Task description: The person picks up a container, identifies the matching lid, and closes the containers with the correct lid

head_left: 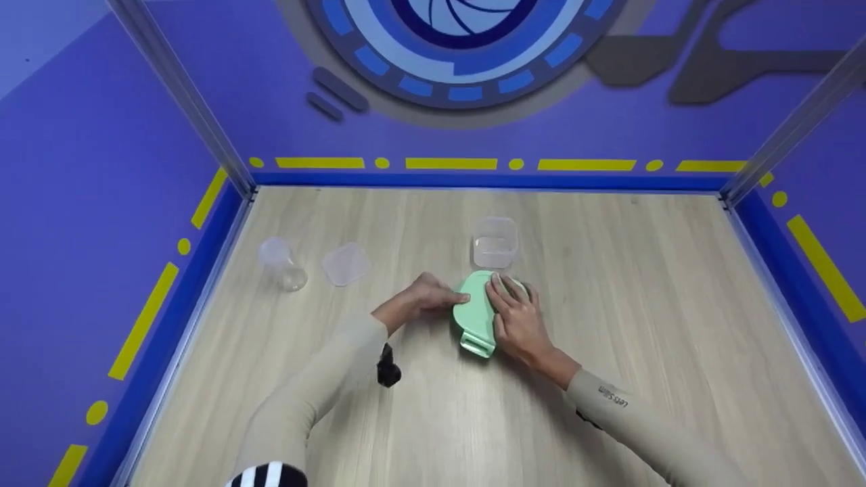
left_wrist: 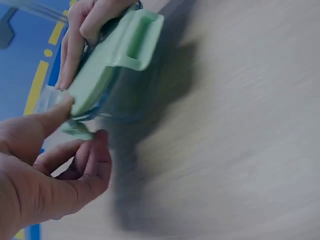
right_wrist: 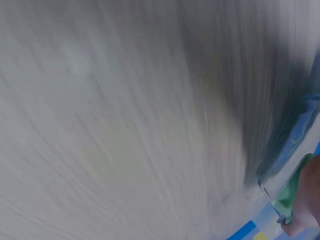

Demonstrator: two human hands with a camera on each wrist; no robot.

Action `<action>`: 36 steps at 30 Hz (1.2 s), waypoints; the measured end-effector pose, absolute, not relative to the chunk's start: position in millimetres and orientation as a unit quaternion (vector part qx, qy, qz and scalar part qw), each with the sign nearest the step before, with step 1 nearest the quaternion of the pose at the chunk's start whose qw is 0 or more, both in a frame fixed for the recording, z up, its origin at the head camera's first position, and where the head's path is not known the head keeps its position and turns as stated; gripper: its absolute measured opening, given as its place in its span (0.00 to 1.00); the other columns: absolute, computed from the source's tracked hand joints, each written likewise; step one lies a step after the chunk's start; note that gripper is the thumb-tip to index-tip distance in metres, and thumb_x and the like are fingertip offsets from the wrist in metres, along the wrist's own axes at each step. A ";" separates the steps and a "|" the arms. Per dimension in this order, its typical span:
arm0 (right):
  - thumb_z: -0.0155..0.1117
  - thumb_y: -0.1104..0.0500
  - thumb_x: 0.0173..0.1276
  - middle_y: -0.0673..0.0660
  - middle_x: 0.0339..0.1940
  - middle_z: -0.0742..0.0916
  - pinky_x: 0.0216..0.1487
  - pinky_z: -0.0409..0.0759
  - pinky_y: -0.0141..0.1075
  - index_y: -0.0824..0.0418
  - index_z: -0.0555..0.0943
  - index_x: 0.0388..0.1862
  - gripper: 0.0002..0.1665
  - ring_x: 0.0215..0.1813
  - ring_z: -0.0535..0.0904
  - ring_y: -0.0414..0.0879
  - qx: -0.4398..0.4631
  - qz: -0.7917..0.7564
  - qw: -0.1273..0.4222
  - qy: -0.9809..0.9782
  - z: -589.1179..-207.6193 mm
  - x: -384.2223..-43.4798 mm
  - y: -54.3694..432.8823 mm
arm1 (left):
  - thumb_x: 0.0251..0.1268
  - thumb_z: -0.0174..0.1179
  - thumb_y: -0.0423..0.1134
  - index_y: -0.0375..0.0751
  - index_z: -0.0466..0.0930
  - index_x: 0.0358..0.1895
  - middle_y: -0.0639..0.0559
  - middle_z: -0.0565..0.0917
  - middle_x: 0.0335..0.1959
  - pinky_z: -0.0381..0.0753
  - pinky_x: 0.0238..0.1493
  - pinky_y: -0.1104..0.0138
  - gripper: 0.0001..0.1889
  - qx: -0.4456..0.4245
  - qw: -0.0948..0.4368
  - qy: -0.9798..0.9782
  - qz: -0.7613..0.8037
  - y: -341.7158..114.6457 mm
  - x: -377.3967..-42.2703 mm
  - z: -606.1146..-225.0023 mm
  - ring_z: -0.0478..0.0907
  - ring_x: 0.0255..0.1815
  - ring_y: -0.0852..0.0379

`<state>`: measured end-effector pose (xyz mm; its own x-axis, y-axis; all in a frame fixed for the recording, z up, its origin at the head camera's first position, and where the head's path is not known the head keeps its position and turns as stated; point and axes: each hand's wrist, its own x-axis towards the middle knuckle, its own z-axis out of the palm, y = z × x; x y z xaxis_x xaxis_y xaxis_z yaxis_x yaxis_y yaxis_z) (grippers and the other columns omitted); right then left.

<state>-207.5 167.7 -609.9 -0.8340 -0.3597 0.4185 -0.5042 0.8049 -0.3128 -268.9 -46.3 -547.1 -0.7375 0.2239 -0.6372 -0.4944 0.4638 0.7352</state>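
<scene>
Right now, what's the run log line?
left hand: thumb on green lid, fingers at side latch | right hand: fingers on lid | clear tub: beyond

From here I count one counter, one green-lidded box, one clear square tub, one flat translucent square and one clear cylinder — plus three purple wall panels.

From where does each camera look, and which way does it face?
Head: on the person's head, facing forward and down at the table; left hand, right hand and both sleeves show.
Left wrist: worn there, facing the green-lidded box; parts of both hands show.
Right wrist: worn there, facing mostly the table; part of one hand shows at the edge.
Head and left wrist share the box.
</scene>
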 end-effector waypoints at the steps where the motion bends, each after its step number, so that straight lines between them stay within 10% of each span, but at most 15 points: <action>1: 0.52 0.63 0.66 0.63 0.71 0.79 0.73 0.62 0.64 0.67 0.76 0.69 0.31 0.74 0.73 0.62 0.236 0.210 0.164 -0.934 -609.3 -208.2 167.9 | 0.60 0.75 0.43 0.44 0.86 0.28 0.58 0.83 0.22 0.85 0.56 0.61 0.10 -0.102 0.355 0.756 0.540 -49.4 -266.2 -550.6 0.80 0.30 0.62; 23: 0.67 0.50 0.71 0.73 0.74 0.72 0.74 0.60 0.69 0.60 0.79 0.66 0.29 0.76 0.63 0.70 0.167 0.341 0.115 -0.918 -604.2 -211.5 164.3 | 0.63 0.71 0.33 0.38 0.87 0.40 0.50 0.87 0.38 0.77 0.69 0.55 0.05 -0.146 0.378 0.620 0.672 -73.8 -242.1 -556.0 0.87 0.45 0.55; 36: 0.60 0.52 0.74 0.73 0.75 0.71 0.73 0.59 0.70 0.59 0.78 0.68 0.27 0.77 0.62 0.71 0.185 0.331 0.093 -0.921 -600.2 -208.4 171.5 | 0.67 0.61 0.22 0.31 0.72 0.69 0.46 0.89 0.45 0.77 0.69 0.54 0.27 -0.082 0.417 0.582 0.694 -73.8 -240.3 -568.0 0.87 0.49 0.54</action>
<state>-208.4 171.5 -600.2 -0.9144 -0.2781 0.2942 -0.4018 0.7125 -0.5752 -240.3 -73.8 -568.0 -0.6390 0.4824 -0.5991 -0.6741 0.0238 0.7382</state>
